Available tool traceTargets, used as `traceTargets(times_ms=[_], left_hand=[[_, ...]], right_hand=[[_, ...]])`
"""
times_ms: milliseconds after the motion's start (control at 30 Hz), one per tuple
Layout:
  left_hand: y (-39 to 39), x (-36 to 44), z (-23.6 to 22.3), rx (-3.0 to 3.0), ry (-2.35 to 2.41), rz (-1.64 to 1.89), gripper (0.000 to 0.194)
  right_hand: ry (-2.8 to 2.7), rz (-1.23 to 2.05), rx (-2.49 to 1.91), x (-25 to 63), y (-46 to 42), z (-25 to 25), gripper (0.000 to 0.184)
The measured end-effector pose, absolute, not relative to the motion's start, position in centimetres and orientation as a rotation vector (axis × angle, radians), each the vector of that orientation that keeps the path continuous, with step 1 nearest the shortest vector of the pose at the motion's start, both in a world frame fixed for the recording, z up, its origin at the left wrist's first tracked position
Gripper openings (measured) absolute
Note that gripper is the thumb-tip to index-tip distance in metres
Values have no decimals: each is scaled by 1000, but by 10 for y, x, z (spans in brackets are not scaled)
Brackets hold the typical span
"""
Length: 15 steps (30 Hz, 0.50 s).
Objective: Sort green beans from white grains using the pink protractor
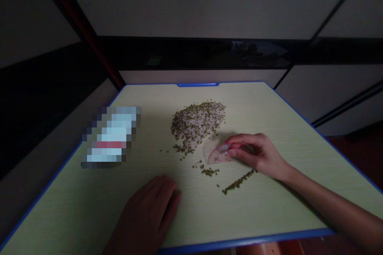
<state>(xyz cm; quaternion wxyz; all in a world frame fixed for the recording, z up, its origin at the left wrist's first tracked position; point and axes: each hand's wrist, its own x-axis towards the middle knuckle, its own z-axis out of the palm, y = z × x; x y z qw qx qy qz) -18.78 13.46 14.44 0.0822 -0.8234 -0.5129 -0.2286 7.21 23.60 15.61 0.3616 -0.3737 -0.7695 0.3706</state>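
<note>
My right hand (254, 153) pinches a clear protractor (220, 155) with pink markings between thumb and fingers, low over the table. Just beyond its left edge lies a mixed pile (199, 123) of small green beans, likely mung beans, and pale grains like rice. A small cluster of green beans (210, 171) sits below the protractor, and a narrow line of green beans (237, 182) runs under the right wrist. My left hand (152, 203) rests on the table near the front, fingers curled together, apart from the beans; its fingertips are partly hidden.
The pale table (287, 207) has a blue rim. At its left lies a pixelated, phone-shaped object (112, 137). Cabinet panels (191, 4) with a dark glossy band stand behind the far edge. Something orange (269, 248) shows below the front edge.
</note>
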Motion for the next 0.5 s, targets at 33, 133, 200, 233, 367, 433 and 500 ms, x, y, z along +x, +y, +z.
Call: traceTargets(times_ms=[33,133,200,233,367,433,500], left_hand=[[134,-188,145,-2465,-1543,-680,23],[134,-186,147,-2464,-1548,-699,23],[134,-186,147,-2473,-1557,-712,22],[134,-186,146,-2474,-1562,-707,22],[134,-187,144,-2450,-1527,-698,22],[134,-187,144,-2462,-1535,-701,23],[135,-187,146,-2477,-1554,-703,23]], right_hand=[[-1991,956,-965,72,236,156,15],[-2011,977,-966,72,236,156,15],[-2023,989,-965,73,235,155,16],[-2026,988,-965,73,235,155,16],[-1998,968,-972,73,235,154,17],[-1974,943,-980,74,236,156,16],[-1947,908,-977,76,238,161,14]])
